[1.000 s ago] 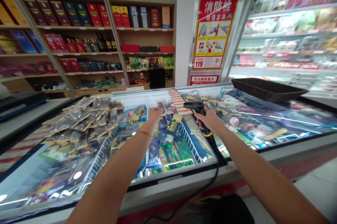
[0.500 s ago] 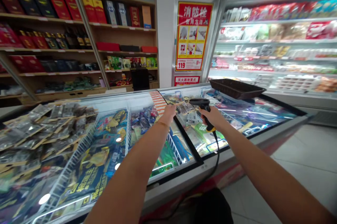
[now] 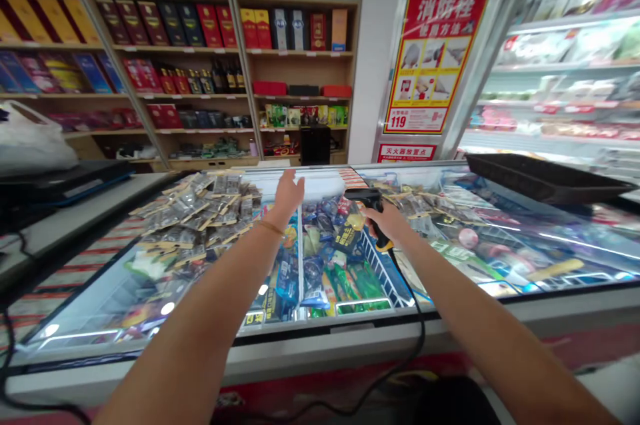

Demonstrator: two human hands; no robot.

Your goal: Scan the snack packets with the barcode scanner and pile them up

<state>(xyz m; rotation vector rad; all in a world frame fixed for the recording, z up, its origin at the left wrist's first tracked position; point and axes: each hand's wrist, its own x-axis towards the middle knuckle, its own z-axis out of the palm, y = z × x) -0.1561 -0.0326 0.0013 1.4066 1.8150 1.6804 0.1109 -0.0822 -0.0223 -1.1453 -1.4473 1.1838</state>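
My right hand (image 3: 386,222) is wrapped round the grip of a black barcode scanner (image 3: 367,196) with yellow trim. Its dark cable (image 3: 419,318) hangs down over the freezer's front edge. My left hand (image 3: 289,193) reaches out above the freezer glass, fingers stretched forward and thumb apart, with nothing visible in it. Just left of that hand, a heap of small clear packets with tan edges (image 3: 200,208) lies on the glass. More such packets (image 3: 425,202) lie to the right, beyond the scanner. Under the glass, bagged frozen goods (image 3: 350,278) fill wire baskets.
A dark brown tray (image 3: 545,175) rests on the freezer's right end. On the left, a white plastic bag (image 3: 33,138) sits on a black device (image 3: 65,178). Shelves of boxes (image 3: 180,25) stand behind, with a lit refrigerated display (image 3: 565,65) at right.
The view has swung left. My left hand has moved away from the right-hand packets and the scanner, toward the left heap, with its thumb now spread. The scanner stays in my right hand.
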